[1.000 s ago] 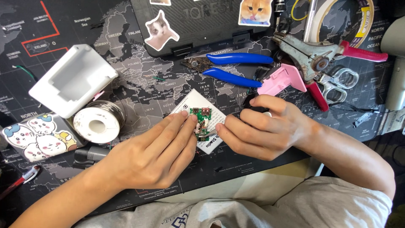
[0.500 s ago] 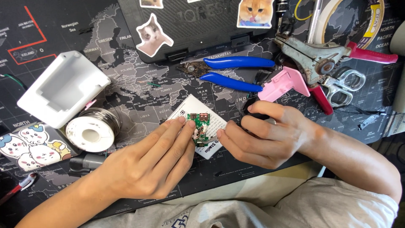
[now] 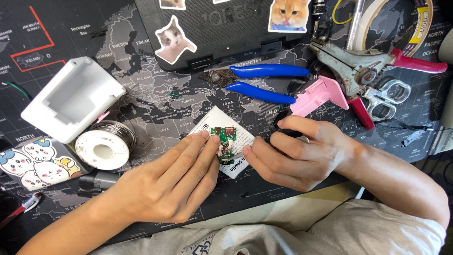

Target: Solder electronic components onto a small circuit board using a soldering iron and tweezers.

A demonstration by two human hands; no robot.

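A small green circuit board [image 3: 223, 141] lies on a white printed card [image 3: 243, 134] on the dark world-map desk mat [image 3: 155, 94]. My left hand [image 3: 165, 184] reaches in from the lower left, its fingertips pressed on the board's left edge. My right hand [image 3: 302, 153] comes from the right with curled fingers, and its index fingertip is against the board's right edge. Something dark shows under the right hand's fingers; I cannot make out what it is.
A solder spool [image 3: 104, 147] and a white plastic case [image 3: 71, 98] sit to the left, by a cartoon sticker sheet [image 3: 33, 165]. Blue-handled pliers [image 3: 259, 80], a pink part [image 3: 316, 94], red-handled crimpers [image 3: 368, 66], scissors [image 3: 387, 94] and a tape roll [image 3: 420, 19] crowd the back right. A black stickered case [image 3: 226, 28] stands behind.
Both hands stay at the board. My left fingertips have crept slightly further onto it. The view has drifted a little, so the tools sit lower in the picture.
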